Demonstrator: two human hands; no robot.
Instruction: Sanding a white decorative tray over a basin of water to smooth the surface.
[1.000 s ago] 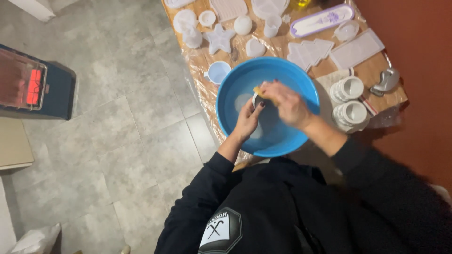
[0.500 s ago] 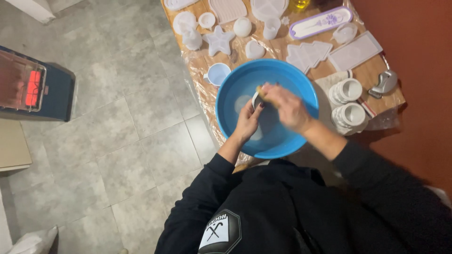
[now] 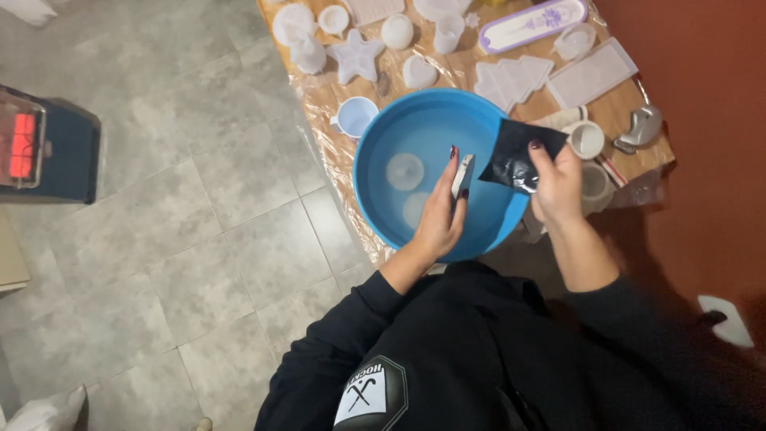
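Over the plastic-covered tabletop point(image 3: 335, 96), my left hand point(image 3: 441, 214) grips a small white piece point(image 3: 462, 175) above the blue basin point(image 3: 383, 215) to catch drips, while my right hand point(image 3: 556, 185) pinches a black sheet point(image 3: 511, 156) aside.

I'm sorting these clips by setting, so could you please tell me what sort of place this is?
Probably a home craft corner: a small table wrapped in plastic film holds white cast shapes and silicone moulds, with a glowing heater on a tiled floor.
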